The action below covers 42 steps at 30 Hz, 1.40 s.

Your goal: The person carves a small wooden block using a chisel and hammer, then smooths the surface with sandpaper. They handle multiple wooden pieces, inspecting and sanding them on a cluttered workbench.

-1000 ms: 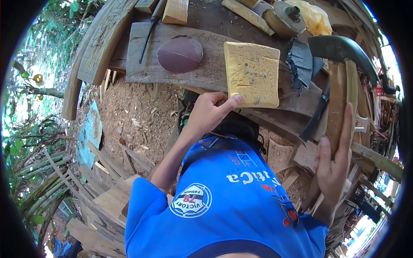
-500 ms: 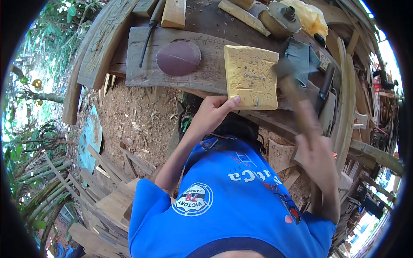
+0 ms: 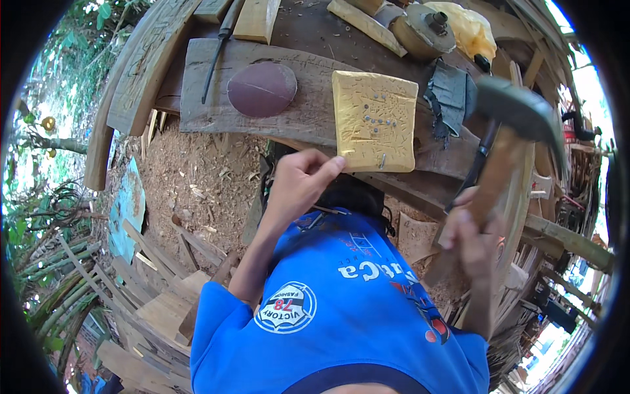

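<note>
My left hand [image 3: 303, 178] pinches the lower left corner of a flat yellow wooden block [image 3: 354, 118], with the thumb on its top face. Several nail heads stud the middle of the block, whose face is covered in small dents. Close to its near edge, one nail [image 3: 383, 160] sticks up at a slant. Right of the block, my right hand [image 3: 471, 236] is wrapped round the wooden handle of a hammer [image 3: 502, 157]. The dark hammer head is raised, apart from the block. Motion blurs the right hand slightly.
A worn plank [image 3: 308, 121] lies under the block and carries an oval maroon disc [image 3: 262, 90] and a thin dark tool [image 3: 220, 49]. Grey-green cloth [image 3: 449, 95] is right of the block. Beyond stand a round metal can [image 3: 422, 33] and a yellowish plastic bag [image 3: 466, 29]. Wood offcuts [image 3: 177, 299] pile up at left.
The hammer has swung up and to the right, away from the block's right edge. My left hand keeps its grip on the block, and the whole view has shifted slightly.
</note>
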{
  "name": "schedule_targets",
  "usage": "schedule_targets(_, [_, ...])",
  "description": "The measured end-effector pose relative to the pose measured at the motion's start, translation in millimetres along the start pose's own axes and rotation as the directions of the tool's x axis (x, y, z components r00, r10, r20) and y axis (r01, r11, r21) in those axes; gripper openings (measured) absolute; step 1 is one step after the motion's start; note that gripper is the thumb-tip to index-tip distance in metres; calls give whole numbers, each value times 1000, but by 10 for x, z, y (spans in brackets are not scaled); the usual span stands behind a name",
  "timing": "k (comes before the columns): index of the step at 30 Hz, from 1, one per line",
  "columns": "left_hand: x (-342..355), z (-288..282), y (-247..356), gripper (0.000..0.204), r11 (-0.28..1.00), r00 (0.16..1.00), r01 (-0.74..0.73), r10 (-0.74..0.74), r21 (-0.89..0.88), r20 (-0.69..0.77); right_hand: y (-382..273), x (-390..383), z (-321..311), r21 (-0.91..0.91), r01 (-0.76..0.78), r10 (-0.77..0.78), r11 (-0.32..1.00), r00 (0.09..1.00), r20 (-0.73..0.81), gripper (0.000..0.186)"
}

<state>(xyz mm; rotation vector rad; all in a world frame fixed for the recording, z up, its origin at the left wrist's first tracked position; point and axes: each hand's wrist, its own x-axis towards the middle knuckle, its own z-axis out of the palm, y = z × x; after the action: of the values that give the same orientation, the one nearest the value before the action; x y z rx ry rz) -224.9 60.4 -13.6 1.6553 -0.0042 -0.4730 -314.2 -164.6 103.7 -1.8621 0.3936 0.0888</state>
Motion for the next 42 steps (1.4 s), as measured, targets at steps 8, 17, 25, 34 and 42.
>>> schedule_targets(8, [139, -216, 284, 25, 987, 975, -161, 162, 21, -154, 217, 80, 257, -484, 74, -114, 872, 992, -54, 13])
schedule_targets(17, [1150, 105, 313, 27, 730, 767, -446, 610, 518, -200, 289, 115, 376, -502, 7, -14, 865, 1000, -10, 14])
schedule_targets(25, [1182, 86, 308, 26, 768, 815, -447, 561, 459, -144, 195, 100, 340, -494, 74, -138, 866, 986, -95, 17])
schedule_targets(34, [1128, 69, 294, 28, 777, 814, -448, 559, 441, -159, 39, 56, 292, -349, 88, -161, 933, 969, -185, 17])
schedule_targets(42, [1167, 80, 242, 26, 777, 811, -458, 564, 431, -156, 238, 133, 324, -546, 1, -47, 838, 997, -69, 19])
